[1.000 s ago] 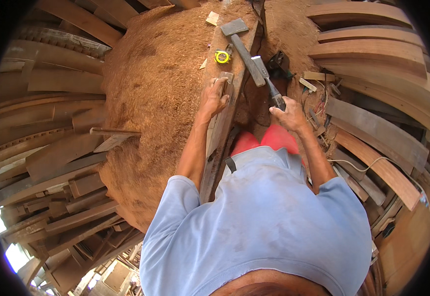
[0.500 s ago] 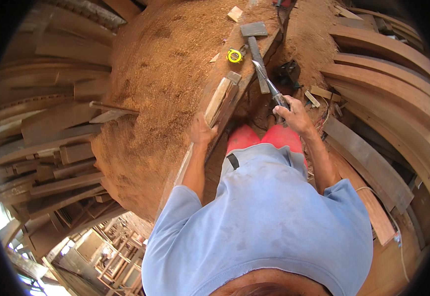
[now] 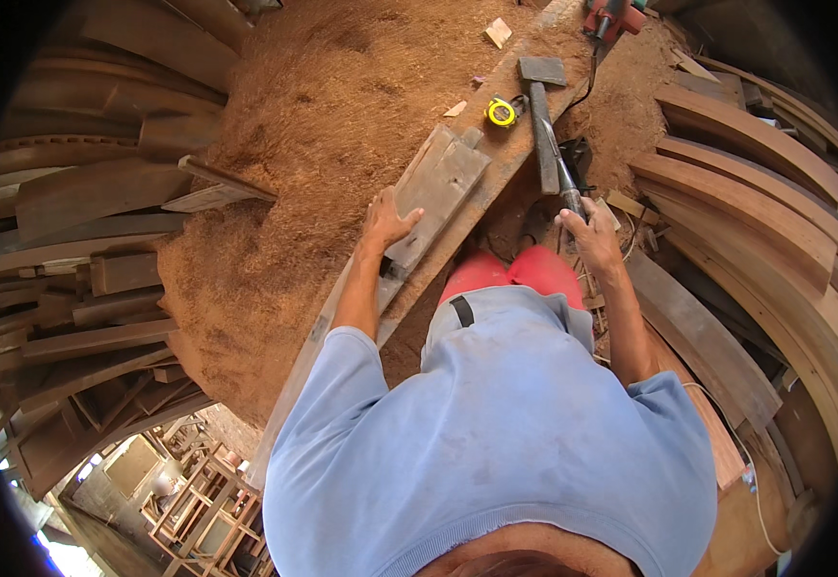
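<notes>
A weathered wooden piece (image 3: 450, 185) lies broad face up along the narrow plank bench (image 3: 510, 82), with a dark notch near its closer end. On its left edge rests my left hand (image 3: 387, 226), fingers stretched out and thumb apart over the face. My right hand (image 3: 592, 231) is closed round the dark handle of a chisel (image 3: 570, 192), whose blade points away from me and lies against the handle of a hammer. That hammer (image 3: 541, 72) rests on the bench, its grey block head at the far end. A yellow tape measure (image 3: 500, 112) sits left of it.
A red power tool (image 3: 611, 17) with a black cord stands at the bench's far end. Sawdust (image 3: 294, 173) is heaped on the left. Stacked boards (image 3: 736, 192) line the right side, and more timber (image 3: 101, 207) fills the left. A small wood offcut (image 3: 498, 33) lies far off.
The wooden piece has turned from its narrow edge onto its side, showing its broad face. My left hand has loosened from a grip to spread fingers. The chisel stays in my right hand.
</notes>
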Demonstrator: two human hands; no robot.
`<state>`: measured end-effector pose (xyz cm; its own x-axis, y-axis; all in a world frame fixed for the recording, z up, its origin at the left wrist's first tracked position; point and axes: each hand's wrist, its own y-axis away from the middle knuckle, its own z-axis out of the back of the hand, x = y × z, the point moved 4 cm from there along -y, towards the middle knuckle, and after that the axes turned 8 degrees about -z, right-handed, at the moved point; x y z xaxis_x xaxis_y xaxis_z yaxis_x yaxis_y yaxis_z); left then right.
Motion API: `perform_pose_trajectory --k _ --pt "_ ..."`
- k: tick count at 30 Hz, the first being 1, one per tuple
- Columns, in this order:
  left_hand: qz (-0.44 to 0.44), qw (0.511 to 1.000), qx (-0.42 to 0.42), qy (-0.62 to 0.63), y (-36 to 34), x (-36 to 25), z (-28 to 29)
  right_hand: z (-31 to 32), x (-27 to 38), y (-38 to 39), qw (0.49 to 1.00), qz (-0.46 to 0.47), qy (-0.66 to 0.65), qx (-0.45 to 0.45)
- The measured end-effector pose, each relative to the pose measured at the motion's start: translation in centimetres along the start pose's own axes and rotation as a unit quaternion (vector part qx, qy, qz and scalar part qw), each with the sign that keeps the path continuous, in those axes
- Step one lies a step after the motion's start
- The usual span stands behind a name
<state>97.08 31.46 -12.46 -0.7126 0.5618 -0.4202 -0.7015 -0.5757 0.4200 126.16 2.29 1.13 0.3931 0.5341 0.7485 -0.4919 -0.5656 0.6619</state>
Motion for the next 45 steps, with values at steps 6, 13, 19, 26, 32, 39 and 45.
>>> perform_pose_trajectory --k 6,13,19,26,32,39,45 --pt "0.046 0.997 0.056 -0.01 0.8 -0.8 0.9 -3.5 0.8 -1.0 0.999 0.0 0.024 -0.022" --pt "0.075 0.991 0.107 -0.022 1.2 -1.9 2.1 -7.6 3.6 -2.4 0.999 0.022 0.037 -0.031" --pt "0.009 0.993 0.118 0.03 3.7 -3.6 -2.3 -9.0 6.5 -3.3 0.987 0.025 0.153 -0.049" --pt "-0.249 0.94 -0.224 0.056 0.4 -10.9 8.1 -12.5 8.3 -6.7 0.885 0.113 0.45 0.042" --pt "-0.23 0.928 -0.11 0.271 -6.8 -11.4 9.5 -12.4 12.2 -13.5 0.974 -0.013 0.082 0.21" --pt "-0.009 0.722 -0.226 0.654 -14.6 -8.2 10.1 -0.3 4.5 -26.0 0.843 -0.026 0.53 -0.086" --pt "0.085 0.707 -0.224 0.666 -20.9 -10.1 6.0 0.5 0.1 -28.5 0.852 -0.073 0.51 -0.095"
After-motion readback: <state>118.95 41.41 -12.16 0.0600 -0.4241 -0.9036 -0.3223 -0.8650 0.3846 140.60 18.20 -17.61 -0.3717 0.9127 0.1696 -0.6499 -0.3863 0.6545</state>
